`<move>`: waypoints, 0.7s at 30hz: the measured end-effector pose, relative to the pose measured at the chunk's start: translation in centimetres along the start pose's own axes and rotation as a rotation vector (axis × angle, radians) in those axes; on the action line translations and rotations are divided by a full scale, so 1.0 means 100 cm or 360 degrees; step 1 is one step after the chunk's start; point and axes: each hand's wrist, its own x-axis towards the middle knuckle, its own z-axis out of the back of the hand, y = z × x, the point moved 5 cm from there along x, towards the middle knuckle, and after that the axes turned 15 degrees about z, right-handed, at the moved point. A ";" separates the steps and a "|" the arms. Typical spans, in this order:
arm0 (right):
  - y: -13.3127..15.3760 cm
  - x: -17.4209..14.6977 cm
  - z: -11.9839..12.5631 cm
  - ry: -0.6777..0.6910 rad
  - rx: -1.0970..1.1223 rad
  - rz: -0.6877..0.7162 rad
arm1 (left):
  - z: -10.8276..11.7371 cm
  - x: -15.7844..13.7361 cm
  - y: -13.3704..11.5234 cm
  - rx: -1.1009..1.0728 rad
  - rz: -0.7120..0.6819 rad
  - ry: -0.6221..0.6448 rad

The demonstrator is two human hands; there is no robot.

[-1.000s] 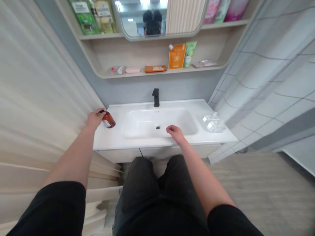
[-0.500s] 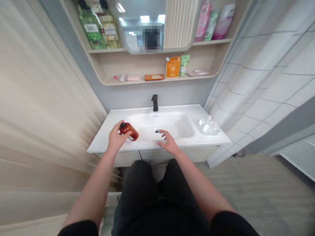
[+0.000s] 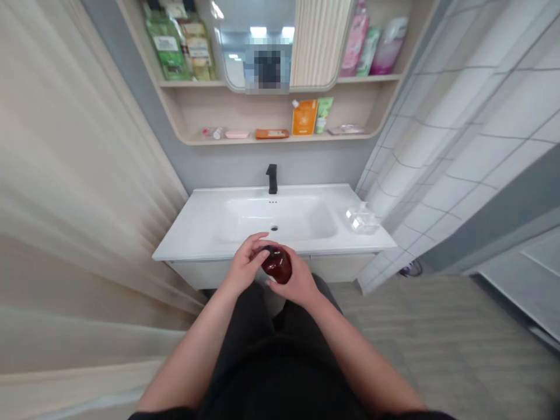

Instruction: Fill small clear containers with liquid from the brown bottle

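Note:
Both hands hold a reddish-brown bottle (image 3: 279, 267) with a dark cap, tilted, just in front of the washbasin's front edge and above my lap. My left hand (image 3: 247, 262) is closed at the cap end, its thumb and fingers around the dark cap. Around the bottle's body, my right hand (image 3: 301, 280) is wrapped from the right, thumb underneath and fingers along the far side. Much of the cap is hidden by the fingers. Beyond the hands lies the white basin (image 3: 301, 216) with its drain.
A black faucet (image 3: 272, 178) stands behind the basin. On the counter's right end sits a clear container (image 3: 362, 219). The wall cabinet (image 3: 262, 140) above holds bottles, an orange pouch (image 3: 304, 118) and a green tube (image 3: 322, 115). Curtains hang at left and right.
My left hand has carried the bottle right and toward me, from over the counter's left part to before the front edge. My right hand, open earlier, has closed around the bottle's body.

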 end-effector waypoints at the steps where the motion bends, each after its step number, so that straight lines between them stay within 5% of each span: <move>1: 0.003 0.000 0.004 -0.0017 0.0015 -0.0008 | -0.001 -0.001 -0.002 -0.0041 -0.0018 0.0044; 21: 0.023 -0.007 0.027 -0.0052 0.0285 0.0117 | -0.014 -0.014 -0.021 -0.0089 -0.0011 0.0115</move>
